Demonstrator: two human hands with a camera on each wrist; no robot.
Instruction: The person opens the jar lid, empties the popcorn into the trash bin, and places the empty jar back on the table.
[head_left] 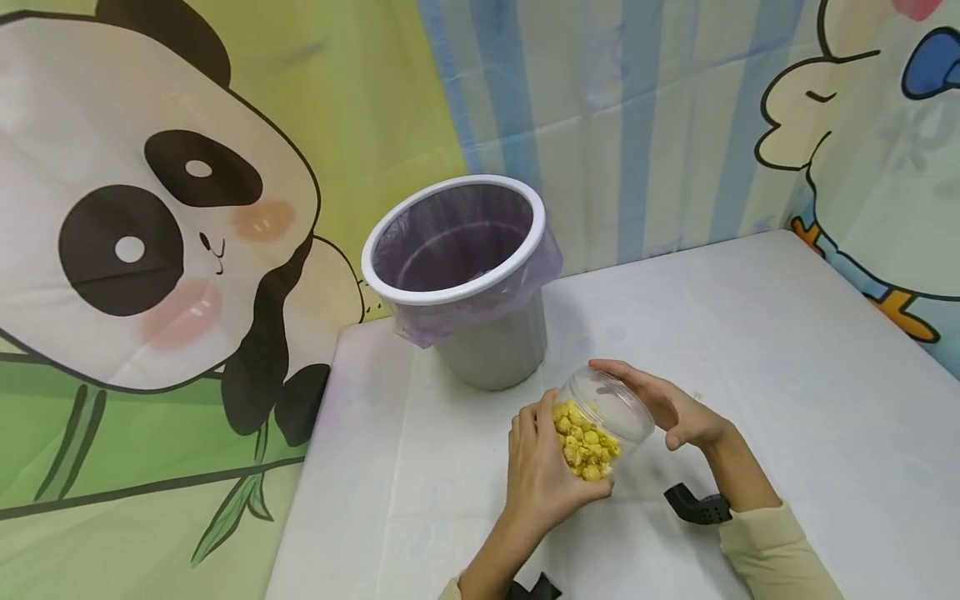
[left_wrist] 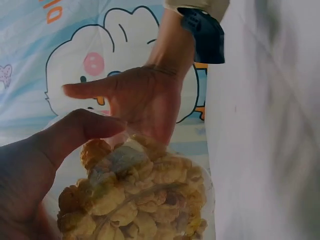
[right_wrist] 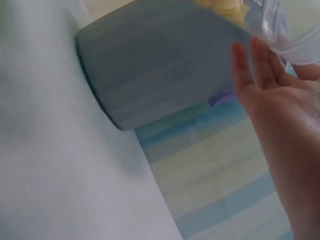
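A clear plastic jar (head_left: 609, 406) lies tilted above the table, part filled with yellow popcorn (head_left: 585, 442). My left hand (head_left: 542, 467) grips its body from the near left side, the thumb curled along the lower edge. In the left wrist view the popcorn (left_wrist: 135, 200) shows through the clear wall, with my left thumb (left_wrist: 85, 125) against it. My right hand (head_left: 678, 408) is at the jar's upper right end, fingers extended and thumb spread away. In the right wrist view its fingertips (right_wrist: 257, 47) are beside the jar's ridged rim (right_wrist: 280, 37); contact is hard to judge.
A grey waste bin (head_left: 495, 346) with a white rim ring and a purple liner bag (head_left: 480, 312) stands at the table's back edge, beyond the jar. A white cloth covers the table (head_left: 750, 333). Printed cartoon curtains (head_left: 360, 100) hang behind and at the sides.
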